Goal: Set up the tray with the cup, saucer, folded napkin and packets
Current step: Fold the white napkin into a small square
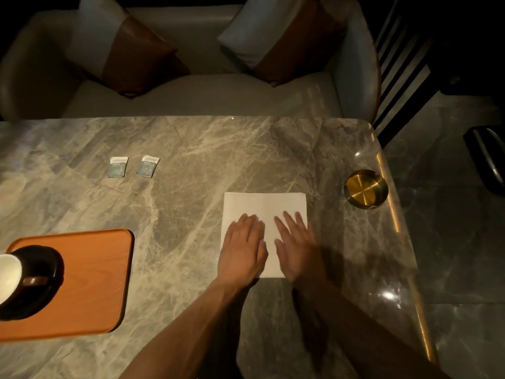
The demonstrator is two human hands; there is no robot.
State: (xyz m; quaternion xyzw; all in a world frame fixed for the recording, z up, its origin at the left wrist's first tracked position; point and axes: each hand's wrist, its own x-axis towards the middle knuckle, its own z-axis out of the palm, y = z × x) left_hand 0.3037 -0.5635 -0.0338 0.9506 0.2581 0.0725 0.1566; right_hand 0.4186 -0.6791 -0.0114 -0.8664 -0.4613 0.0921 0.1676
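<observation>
A white napkin (266, 205) lies flat on the marble table (191, 165), right of centre. My left hand (243, 247) and my right hand (295, 247) both rest palm-down on its near half, fingers spread, holding nothing. An orange wooden tray (93, 283) sits at the near left. On the tray's left part stands a dark saucer (41, 269) with a white-lined cup (9, 274), cut off by the frame edge. Two small blue-and-white packets (117, 167) (147, 166) lie side by side on the table beyond the tray.
A gold metal ashtray (365, 188) stands near the table's right edge. Behind the table is a pale sofa (196, 97) with two white-and-brown cushions. A dark slatted chair (404, 64) stands at the far right.
</observation>
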